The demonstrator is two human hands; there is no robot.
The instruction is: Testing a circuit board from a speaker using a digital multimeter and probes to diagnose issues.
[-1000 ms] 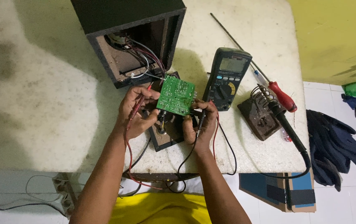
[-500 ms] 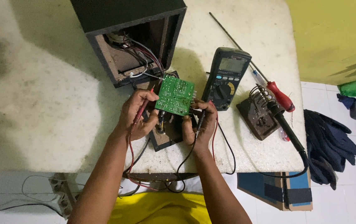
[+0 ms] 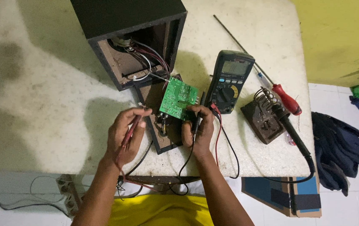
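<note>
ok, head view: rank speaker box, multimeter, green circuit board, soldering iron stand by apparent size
1. speaker box, by far the largest
2. multimeter
3. green circuit board and soldering iron stand: look about alike, and the board is held up nearer the camera, so not ranked.

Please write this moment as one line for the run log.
left hand: holds red probe | right hand: holds black probe, touches green circuit board | multimeter: beside board

The person wore a bright yellow garment (image 3: 162, 211); both forearms were bare, with no sleeves, gloves, rings or watch visible.
</note>
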